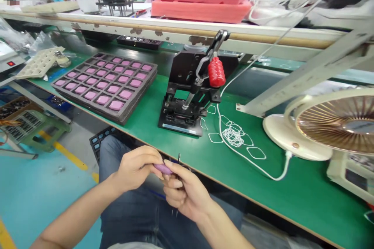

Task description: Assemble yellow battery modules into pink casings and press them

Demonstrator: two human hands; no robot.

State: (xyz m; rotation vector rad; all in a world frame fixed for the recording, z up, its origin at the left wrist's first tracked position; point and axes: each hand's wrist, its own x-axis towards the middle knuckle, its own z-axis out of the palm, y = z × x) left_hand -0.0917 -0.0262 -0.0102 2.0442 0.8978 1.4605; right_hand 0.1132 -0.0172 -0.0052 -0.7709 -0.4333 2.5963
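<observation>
A small purple rounded piece (163,169) is pinched between both hands above my lap. My left hand (138,167) grips its left end with thumb and fingertips. On its right end press the thumb and fingers of my right hand (187,188), the other fingers curled in. A thin dark rod (179,158) sticks up behind the right hand; its kind and whether it is held cannot be made out. Across the bench stands a black toggle-clamp press (187,105) with a red grip (216,72). Left of it, a dark foam tray (122,114) bears several similar purple pieces.
Thin white rings (233,136) lie loose right of the press. A white cable (248,163) runs past them to a fan (298,136). Red foam trays (201,11) sit on the shelf above the green bench (274,202). A beige tray (39,62) lies far left.
</observation>
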